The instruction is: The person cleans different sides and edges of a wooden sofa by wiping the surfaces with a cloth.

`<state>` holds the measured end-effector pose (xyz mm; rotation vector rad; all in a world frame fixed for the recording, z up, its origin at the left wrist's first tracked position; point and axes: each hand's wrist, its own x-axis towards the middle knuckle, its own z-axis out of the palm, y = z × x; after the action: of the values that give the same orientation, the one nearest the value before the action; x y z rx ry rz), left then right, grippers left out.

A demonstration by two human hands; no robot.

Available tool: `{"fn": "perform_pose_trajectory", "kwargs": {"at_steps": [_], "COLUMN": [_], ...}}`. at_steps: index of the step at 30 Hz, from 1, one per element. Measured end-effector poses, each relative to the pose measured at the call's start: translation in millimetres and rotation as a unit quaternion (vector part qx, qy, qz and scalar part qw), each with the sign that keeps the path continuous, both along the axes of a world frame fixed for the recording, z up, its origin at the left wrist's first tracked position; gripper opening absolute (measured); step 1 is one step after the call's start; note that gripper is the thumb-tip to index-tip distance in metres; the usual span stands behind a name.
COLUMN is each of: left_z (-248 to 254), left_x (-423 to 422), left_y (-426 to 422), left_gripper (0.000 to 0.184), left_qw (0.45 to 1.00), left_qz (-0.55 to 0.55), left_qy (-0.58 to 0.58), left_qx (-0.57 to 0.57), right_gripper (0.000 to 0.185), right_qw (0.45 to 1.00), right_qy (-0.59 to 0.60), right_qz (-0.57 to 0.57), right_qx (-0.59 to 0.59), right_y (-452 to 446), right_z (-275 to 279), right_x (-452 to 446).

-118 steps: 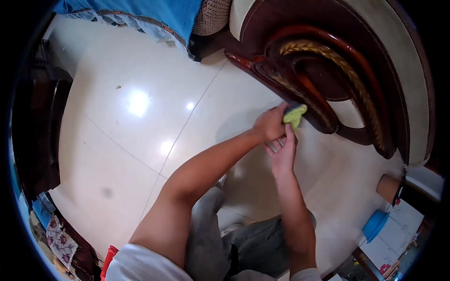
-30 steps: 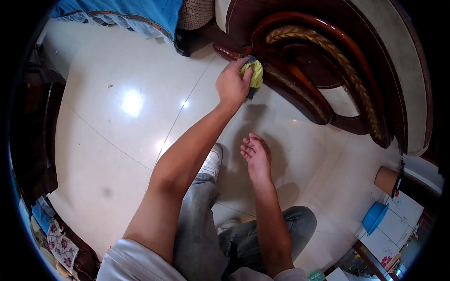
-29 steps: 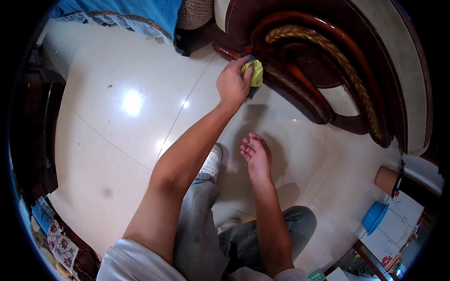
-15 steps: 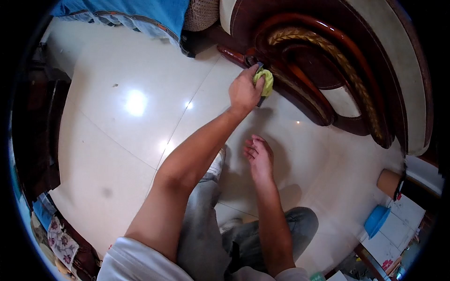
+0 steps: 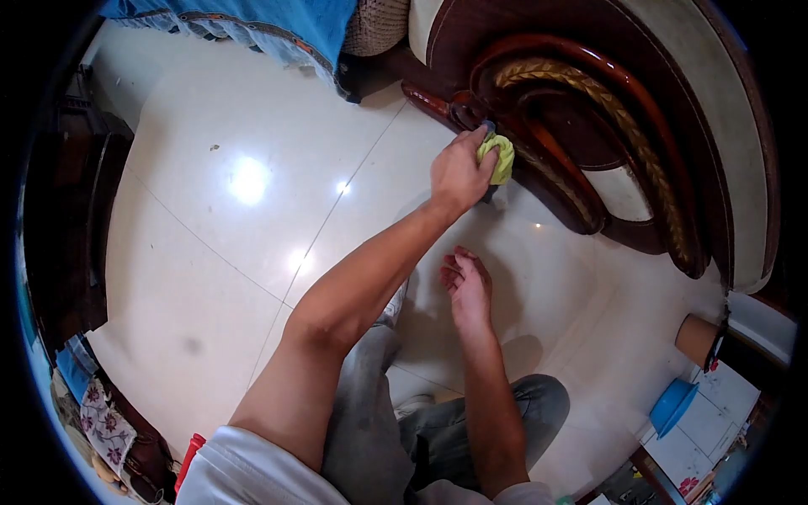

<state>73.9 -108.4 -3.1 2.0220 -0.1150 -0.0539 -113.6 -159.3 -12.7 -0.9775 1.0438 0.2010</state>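
Observation:
My left hand [image 5: 461,174] reaches up and to the right, its fingers closed around a crumpled yellow-green cloth [image 5: 498,158]. Dark bluish material shows above and below the cloth; I cannot make out what it is. The cloth is right beside the carved wooden armrest front [image 5: 551,172] of a brown sofa; whether it touches the wood is unclear. Lower down, over the pale tiled floor [image 5: 210,252], my right hand [image 5: 469,290] hangs with nothing in it. Its fingers are apart and loosely curled.
A blue cover [image 5: 269,25] hangs at the top beside a woven beige piece [image 5: 376,27]. Dark wooden furniture [image 5: 71,227] lines the left. At lower right are a brown bin [image 5: 698,339] and a blue basin [image 5: 673,408]. A red object [image 5: 190,459] shows at lower left.
The view has shifted slightly. My left hand with the cloth has moved a little right and down. My right hand stays in about the same place, its fingers slightly more curled.

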Motion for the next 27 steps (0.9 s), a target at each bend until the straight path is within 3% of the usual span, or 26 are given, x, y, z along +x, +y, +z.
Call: {"fn": "perform_pose_trajectory", "kwargs": {"at_steps": [7,10,13,19,23,25,27], "left_z": [-8.9,-11.6,-8.5,-2.8,-2.8,-7.8,-13.5], "left_x": [1.2,2.8,2.4,-4.8,-33.4,-48.5,-62.3], "left_y": [14.0,13.7,12.8,26.8,42.8,47.0,46.8], "left_gripper": [0.05,0.053,0.051,0.043,0.038,0.039,0.04], "left_qw": [0.964,0.945,0.949,0.968,0.979,0.972,0.939], "left_qz": [-0.076,-0.077,-0.068,-0.073,-0.12,-0.152,-0.172], "left_qy": [-0.169,-0.179,-0.157,0.038,0.127,0.179,0.25], "left_qx": [0.189,0.261,0.263,0.235,0.109,-0.023,-0.158], "right_gripper": [0.024,0.024,0.025,0.027,0.032,0.04,0.047], "right_qw": [1.0,1.0,1.0,0.999,0.987,0.967,0.957], "right_qy": [-0.015,-0.008,-0.019,-0.031,-0.084,-0.136,-0.171], "right_qz": [-0.016,-0.017,-0.009,-0.017,-0.05,-0.059,0.003], "right_qx": [0.009,-0.003,0.005,-0.035,-0.128,-0.208,-0.233], "right_y": [-4.9,-2.6,-2.8,-4.9,-8.2,-6.0,-8.5], "right_z": [-3.0,-0.8,2.0,6.1,9.4,11.8,21.8], "right_x": [-1.9,1.2,2.9,7.0,18.5,25.0,31.9]}}
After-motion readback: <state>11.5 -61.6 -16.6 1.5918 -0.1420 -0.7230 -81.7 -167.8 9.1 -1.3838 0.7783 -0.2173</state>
